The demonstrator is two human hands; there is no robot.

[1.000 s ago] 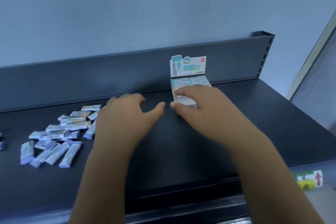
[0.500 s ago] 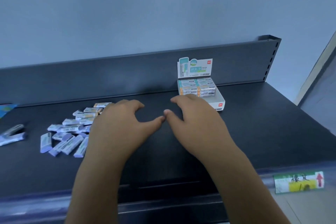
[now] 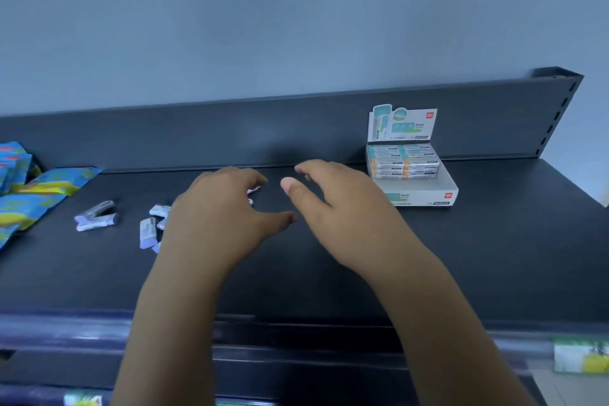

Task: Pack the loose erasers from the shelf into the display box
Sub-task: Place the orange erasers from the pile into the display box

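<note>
Display box (image 3: pixel 423 192) (lid flap upright) holds stacked erasers (image 3: pixel 403 161); left hand (image 3: pixel 224 212) and right hand (image 3: pixel 341 209) hover nearby — fingers relaxed, empty.

A shop: slotted metal shelf (image 3: pixel 478 267), price labels (image 3: pixel 580 357), display box (image 3: pixel 425 190).

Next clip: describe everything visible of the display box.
The display box is a white, cardboard-looking open tray with an upright header flap printed teal and green, red logo. It stands level on the dark shelf, at the right near the back panel. Wrapped erasers lie stacked inside in two columns. The right hand overlaps its front left corner; contact is unclear.
</note>
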